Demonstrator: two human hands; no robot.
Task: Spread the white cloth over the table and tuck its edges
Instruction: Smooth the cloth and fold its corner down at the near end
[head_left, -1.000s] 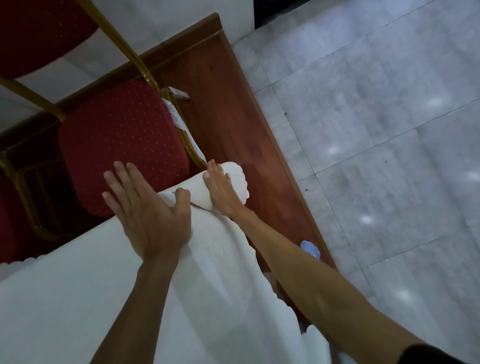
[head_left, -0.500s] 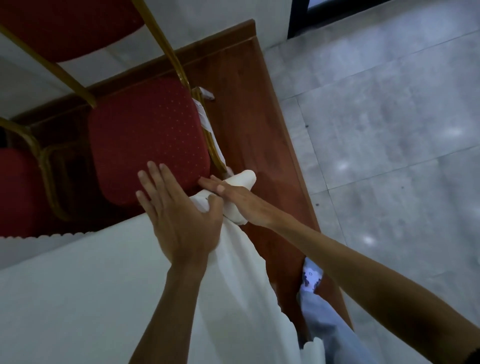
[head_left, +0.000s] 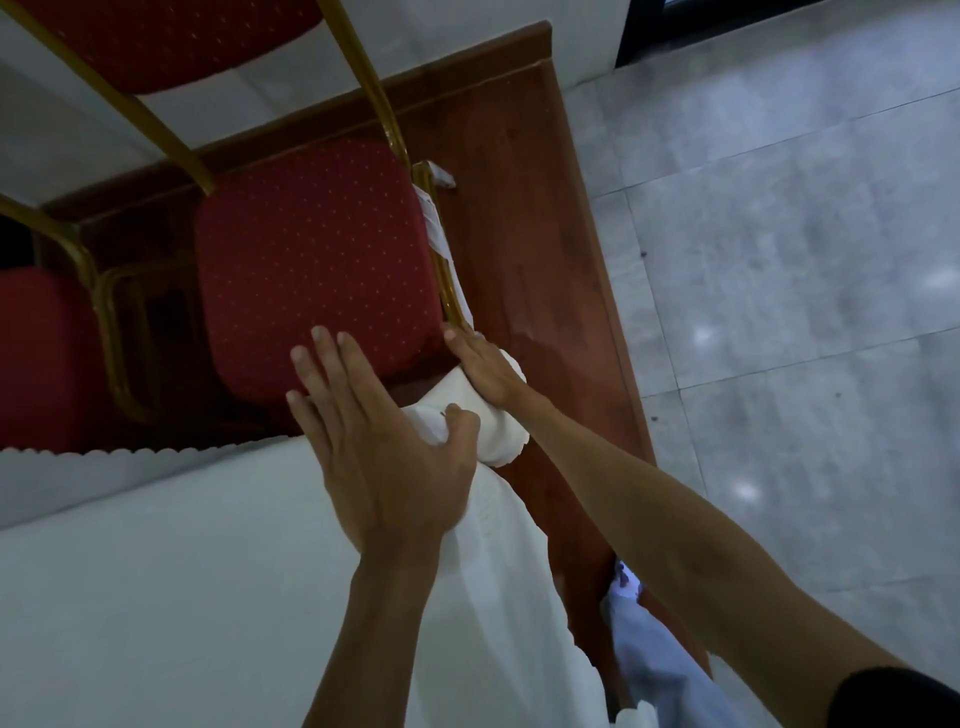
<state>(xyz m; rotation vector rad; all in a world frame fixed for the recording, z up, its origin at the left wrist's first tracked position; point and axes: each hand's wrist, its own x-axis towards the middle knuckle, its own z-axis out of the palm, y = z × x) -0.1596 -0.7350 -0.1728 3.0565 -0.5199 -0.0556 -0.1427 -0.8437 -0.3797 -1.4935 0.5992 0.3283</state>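
The white cloth (head_left: 156, 597) covers the table across the lower left, its scalloped edge hanging down the far side and the right side. At the far right corner the cloth is bunched into a thick fold (head_left: 493, 436). My left hand (head_left: 384, 447) lies flat on the corner with straight fingers, thumb pressing the fold. My right hand (head_left: 485, 366) reaches round the corner from the right, fingers straight, pressing the bunched cloth against the table's end.
A red dotted chair seat (head_left: 311, 260) with a gold frame stands right beyond the corner, a second red chair (head_left: 41, 358) to its left. A brown wooden platform (head_left: 524, 234) runs along the right, then grey floor tiles (head_left: 779, 312). My leg (head_left: 654, 660) shows below.
Both hands stay at the corner. My right hand has slid further round the fold toward the chair, and the bunched cloth now sits tighter against the table's end.
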